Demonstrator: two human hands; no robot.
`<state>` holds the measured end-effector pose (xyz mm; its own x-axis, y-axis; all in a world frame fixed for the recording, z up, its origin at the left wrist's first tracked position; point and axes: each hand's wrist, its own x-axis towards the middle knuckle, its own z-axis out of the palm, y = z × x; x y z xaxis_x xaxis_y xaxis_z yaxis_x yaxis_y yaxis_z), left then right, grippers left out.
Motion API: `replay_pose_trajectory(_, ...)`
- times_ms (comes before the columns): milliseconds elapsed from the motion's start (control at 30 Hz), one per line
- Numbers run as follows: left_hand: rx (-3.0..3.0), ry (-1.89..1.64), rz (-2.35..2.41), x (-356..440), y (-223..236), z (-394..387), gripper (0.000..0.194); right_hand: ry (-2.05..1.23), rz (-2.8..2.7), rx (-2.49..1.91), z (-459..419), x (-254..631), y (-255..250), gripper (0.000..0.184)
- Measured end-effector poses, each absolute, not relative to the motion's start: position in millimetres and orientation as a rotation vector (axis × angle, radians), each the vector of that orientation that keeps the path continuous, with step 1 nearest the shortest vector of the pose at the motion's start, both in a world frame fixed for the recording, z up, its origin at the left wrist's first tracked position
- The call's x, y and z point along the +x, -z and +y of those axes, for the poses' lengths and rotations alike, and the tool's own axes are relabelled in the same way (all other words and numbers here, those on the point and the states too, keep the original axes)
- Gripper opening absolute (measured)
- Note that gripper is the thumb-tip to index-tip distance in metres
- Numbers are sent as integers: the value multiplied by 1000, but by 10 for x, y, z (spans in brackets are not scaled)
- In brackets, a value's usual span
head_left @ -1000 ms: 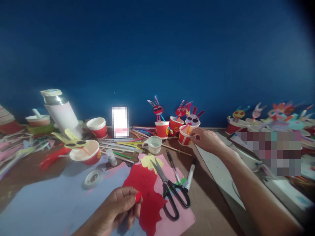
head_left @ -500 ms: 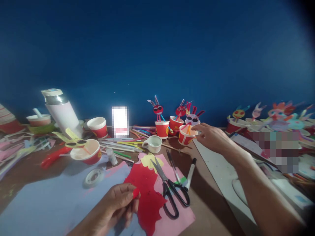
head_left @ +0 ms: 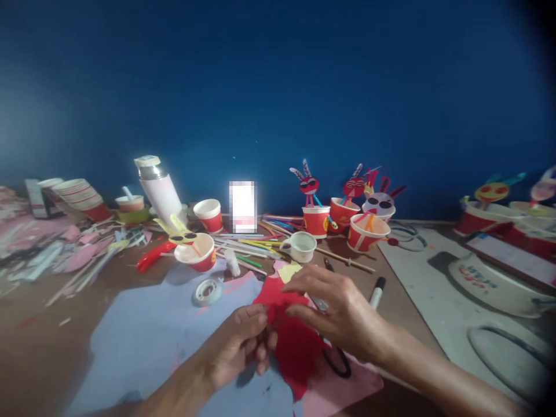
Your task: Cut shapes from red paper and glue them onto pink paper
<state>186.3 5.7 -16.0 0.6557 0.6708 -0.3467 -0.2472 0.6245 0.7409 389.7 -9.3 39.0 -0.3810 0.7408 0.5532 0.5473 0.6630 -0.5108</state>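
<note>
My left hand (head_left: pixel 243 344) is low in the middle, its thumb and fingers pinched on a small piece of red paper (head_left: pixel 271 313). Close beside it, my right hand (head_left: pixel 347 307) hovers palm down with fingers apart and nothing visible in them. Beneath it, the scissors (head_left: pixel 343 366) are mostly covered; part of a black handle loop shows. They lie over a ragged sheet of red paper (head_left: pixel 299 356) and a pink sheet (head_left: pixel 356 385). A black-capped marker (head_left: pixel 377 293) lies right of the hand. Blue paper (head_left: pixel 143 324) spreads under my left hand.
Paper cups with paper faces (head_left: pixel 316 222) line the wall. A tape roll (head_left: pixel 207 291), a glue bottle (head_left: pixel 232 262), a small mug (head_left: pixel 302 247) and loose sticks (head_left: pixel 260 249) lie ahead. A thermos (head_left: pixel 161 200) and paper scraps (head_left: pixel 82 255) are left; a white helmet-like object (head_left: pixel 495 286) is right.
My right hand has come back from the white-faced cup to above the scissors, beside my left hand. A round red piece now shows at that cup's right side. The view has swung left.
</note>
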Motion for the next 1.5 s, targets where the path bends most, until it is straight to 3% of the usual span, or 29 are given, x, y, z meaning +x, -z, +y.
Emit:
replay_pose_trajectory(133,710,-585,637,1872,183,40,34,-206,-2207,-973,-185,3757,-244,20)
replay_pose_trajectory(333,729,-555,649,1879,182,21,39,-184,-2276,-1004,-213,3731,-148,11)
replay_pose_trajectory(533,715,-552,646,1880,157,9,37,-188,-2285,-1019,-232,3715,-114,15)
replay_pose_trajectory(1067,730,-587,561,1851,125,15,31,-440,-2100,-968,-249,3654,-123,21)
replay_pose_trajectory(1500,703,-615,566,1880,128,20,38,-515,-2095,-969,-198,3643,-192,25)
